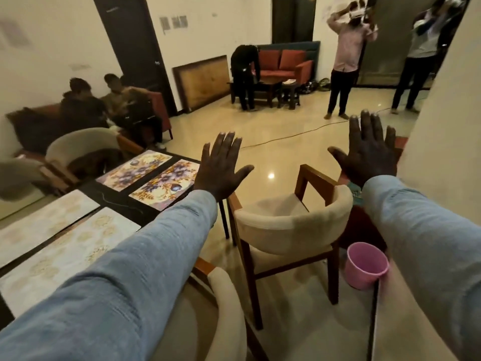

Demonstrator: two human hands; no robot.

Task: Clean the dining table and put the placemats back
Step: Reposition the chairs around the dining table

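Note:
The dark dining table stretches along the left. Two floral placemats lie side by side at its far end, and two pale gold-patterned placemats lie nearer me. Both my arms reach forward in blue sleeves. My left hand hovers past the table's far corner, fingers straight and spread, holding nothing. My right hand is raised at the right, fingers also spread and empty.
A cream chair with a wooden frame stands just right of the table; another chair back is below it. A pink bucket sits on the floor at the right. Several people stand or sit across the room, and a cable crosses the floor.

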